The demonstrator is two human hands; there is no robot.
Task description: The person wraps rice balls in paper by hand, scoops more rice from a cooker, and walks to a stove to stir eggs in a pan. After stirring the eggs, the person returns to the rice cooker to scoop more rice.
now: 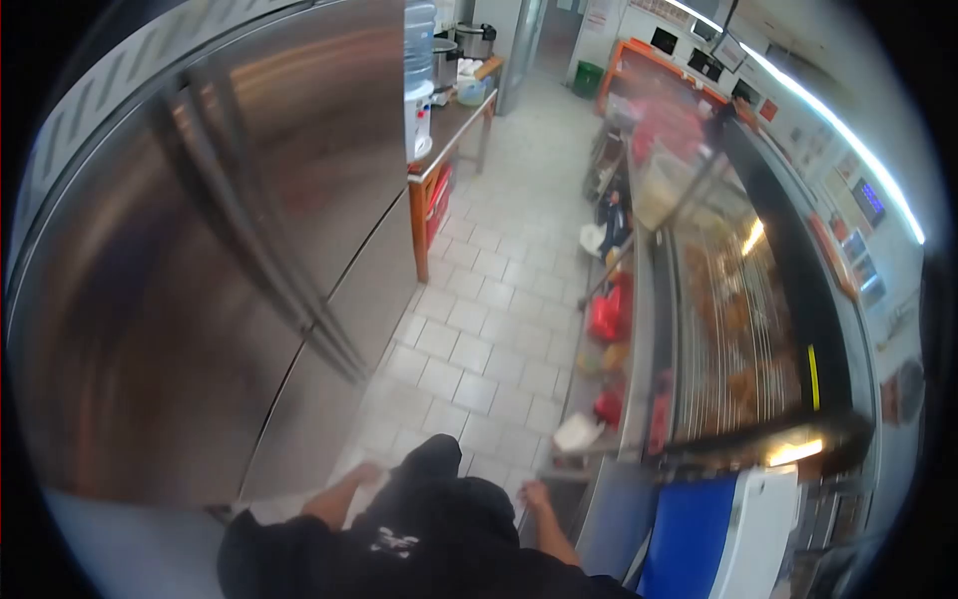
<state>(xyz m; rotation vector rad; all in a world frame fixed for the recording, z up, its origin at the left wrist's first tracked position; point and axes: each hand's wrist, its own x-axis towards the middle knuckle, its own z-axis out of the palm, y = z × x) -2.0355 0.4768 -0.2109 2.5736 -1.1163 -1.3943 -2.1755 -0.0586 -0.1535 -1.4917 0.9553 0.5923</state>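
My left hand (367, 473) hangs low beside my black-clad leg, on the side of the steel refrigerator (160, 329). Motion smears its fingers, and no object shows in it. On the other side, my right hand (536, 493) is held with its fingers curled in, nothing showing in them. It is nearest to the metal counter (605, 511) along the right. A blue panel (689, 534) and a white board (758, 529) stand on that counter, to the right of my forearm.
A glass food display case (738, 329) runs along the right, above a shelf with red bags (607, 314). A tiled floor aisle (474, 349) leads ahead. Past the refrigerator, a wooden table (454, 135) carries a water dispenser (418, 120) and cookers (475, 40). A green bin (587, 79) stands far ahead.
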